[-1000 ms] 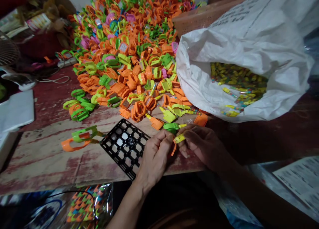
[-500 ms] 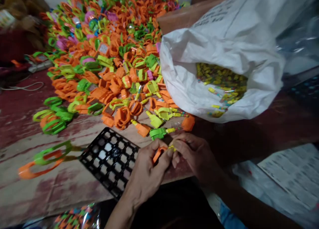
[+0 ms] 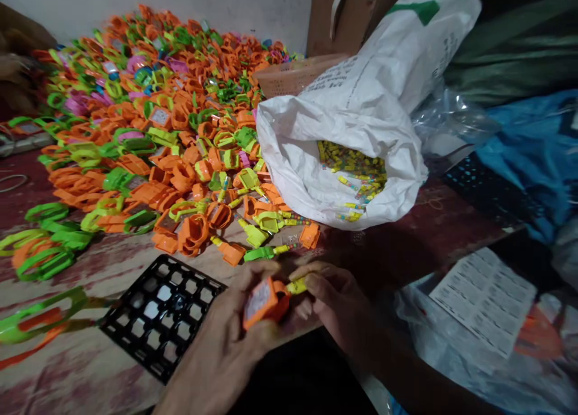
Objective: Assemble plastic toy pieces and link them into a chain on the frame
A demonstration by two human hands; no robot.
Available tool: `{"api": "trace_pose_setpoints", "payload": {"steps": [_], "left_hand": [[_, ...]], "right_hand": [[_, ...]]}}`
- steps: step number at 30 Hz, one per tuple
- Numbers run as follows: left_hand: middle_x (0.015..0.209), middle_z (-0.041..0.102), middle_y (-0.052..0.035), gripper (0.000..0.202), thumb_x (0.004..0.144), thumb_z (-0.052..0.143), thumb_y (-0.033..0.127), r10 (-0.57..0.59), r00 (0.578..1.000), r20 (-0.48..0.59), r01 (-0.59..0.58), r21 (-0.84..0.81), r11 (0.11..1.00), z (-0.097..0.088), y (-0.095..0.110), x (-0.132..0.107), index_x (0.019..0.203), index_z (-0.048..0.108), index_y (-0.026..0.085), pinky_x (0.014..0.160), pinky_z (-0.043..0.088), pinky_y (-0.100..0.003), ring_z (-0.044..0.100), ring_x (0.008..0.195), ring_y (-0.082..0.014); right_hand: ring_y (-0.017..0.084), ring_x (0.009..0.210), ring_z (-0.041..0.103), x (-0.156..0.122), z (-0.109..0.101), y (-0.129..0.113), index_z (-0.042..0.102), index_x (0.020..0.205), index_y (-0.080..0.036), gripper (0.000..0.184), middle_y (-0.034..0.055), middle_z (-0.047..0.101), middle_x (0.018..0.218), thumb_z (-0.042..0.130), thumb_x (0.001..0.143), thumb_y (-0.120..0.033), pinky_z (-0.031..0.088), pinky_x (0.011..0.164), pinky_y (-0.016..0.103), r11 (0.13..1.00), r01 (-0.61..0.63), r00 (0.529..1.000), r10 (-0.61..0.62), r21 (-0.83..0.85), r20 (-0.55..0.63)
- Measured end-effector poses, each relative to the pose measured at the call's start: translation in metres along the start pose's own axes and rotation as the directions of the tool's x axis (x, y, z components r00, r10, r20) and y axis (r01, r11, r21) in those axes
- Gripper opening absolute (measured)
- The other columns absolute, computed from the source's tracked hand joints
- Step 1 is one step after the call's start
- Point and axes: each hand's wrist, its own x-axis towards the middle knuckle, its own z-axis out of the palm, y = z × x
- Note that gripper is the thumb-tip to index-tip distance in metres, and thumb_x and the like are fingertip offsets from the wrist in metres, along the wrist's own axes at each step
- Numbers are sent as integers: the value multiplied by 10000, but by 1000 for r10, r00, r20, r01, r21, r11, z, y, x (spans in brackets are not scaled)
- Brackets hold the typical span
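My left hand (image 3: pixel 230 327) is closed round an orange toy watch (image 3: pixel 261 302) whose square, pale patterned face points up and to the left. From the watch's right side sticks a small yellow-ended tube (image 3: pixel 297 285). My right hand (image 3: pixel 336 303) pinches that tube between thumb and fingers; how far it goes into the watch is hidden. Just beyond my hands lie a green toy watch (image 3: pixel 259 253) and an orange one (image 3: pixel 232 252), each with a yellow tube against it. A black grid tray (image 3: pixel 156 315) rests left of my left hand.
Toy watches in orange, green, yellow and pink form a big heap (image 3: pixel 149 120) at the back left. Right of it, an open white sack (image 3: pixel 289 132) holds many yellow-ended tubes (image 3: pixel 354 165). A printed sheet (image 3: pixel 485 300) lies on clear plastic at the right.
The orange watch has turned in my left hand, and its face now shows. More of the yellow tube is visible in my right fingers. My view has swung to the right and up.
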Motion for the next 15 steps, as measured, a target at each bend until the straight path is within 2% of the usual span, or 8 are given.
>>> {"api": "trace_pose_setpoints", "payload": {"steps": [2, 5, 7, 9, 10, 12, 14, 15], "left_hand": [[1051, 718, -98, 569, 685, 811, 554, -78, 997, -18, 74, -178, 981, -2, -10, 3, 1143, 684, 240, 764, 562, -310, 672, 935, -270], [959, 724, -68, 509, 733, 813, 467, -192, 980, -49, 159, -380, 911, 7, -34, 13, 1152, 676, 211, 694, 541, -231, 669, 813, -186], [997, 723, -55, 440, 779, 777, 450, -216, 973, -78, 133, -573, 808, 19, -43, 18, 1134, 682, 208, 663, 531, -197, 662, 781, -147], [1088, 717, -57, 423, 788, 769, 397, -241, 967, -85, 105, -725, 681, 32, -43, 20, 1163, 675, 225, 659, 542, -199, 677, 813, -150], [1104, 718, -55, 426, 786, 773, 355, -274, 958, -83, 119, -755, 644, 37, -40, 19, 1182, 671, 237, 668, 551, -206, 685, 819, -154], [1076, 732, -48, 428, 789, 771, 316, -325, 942, -85, 147, -765, 627, 45, -32, 16, 1201, 670, 260, 721, 571, -234, 696, 807, -157], [1096, 735, -55, 426, 812, 748, 393, -318, 945, -73, 159, -748, 644, 50, -27, 15, 1212, 675, 265, 834, 580, -286, 708, 871, -179], [1127, 730, -65, 441, 820, 730, 454, -300, 952, -65, 160, -730, 665, 50, -26, 16, 1211, 681, 257, 883, 575, -310, 708, 930, -198]], "right_hand": [[102, 581, 514, 0, 4, 1, 752, 909, -178, 280, 13, 631, 696, 694, 852, -446, 435, 582, 232, 999, 11, 999, -10, 32, -37], [141, 626, 575, -1, 8, -3, 772, 952, -178, 293, 29, 647, 685, 681, 858, -441, 490, 635, 258, 981, 50, 998, -54, -190, -16], [158, 710, 620, -1, 6, -7, 780, 976, -197, 256, 44, 689, 767, 646, 893, -399, 518, 709, 263, 926, 117, 993, -100, -359, 67], [145, 744, 624, -1, 3, -10, 780, 1006, -224, 225, 40, 716, 848, 607, 928, -345, 521, 782, 259, 877, 190, 980, -146, -440, 132], [135, 723, 617, 0, 3, -10, 779, 1012, -228, 223, 35, 720, 859, 597, 935, -331, 522, 779, 254, 874, 213, 976, -166, -437, 142], [131, 690, 622, 1, 5, -9, 773, 1024, -219, 226, 34, 726, 854, 601, 933, -332, 531, 725, 247, 908, 196, 980, -176, -369, 87], [157, 752, 662, 2, 10, -8, 768, 1014, -199, 218, 54, 735, 889, 622, 910, -323, 542, 714, 258, 917, 212, 976, -215, -339, 28], [172, 809, 676, 3, 12, -8, 765, 1005, -191, 206, 65, 737, 915, 627, 898, -299, 548, 754, 273, 895, 254, 965, -257, -366, 42]]}}
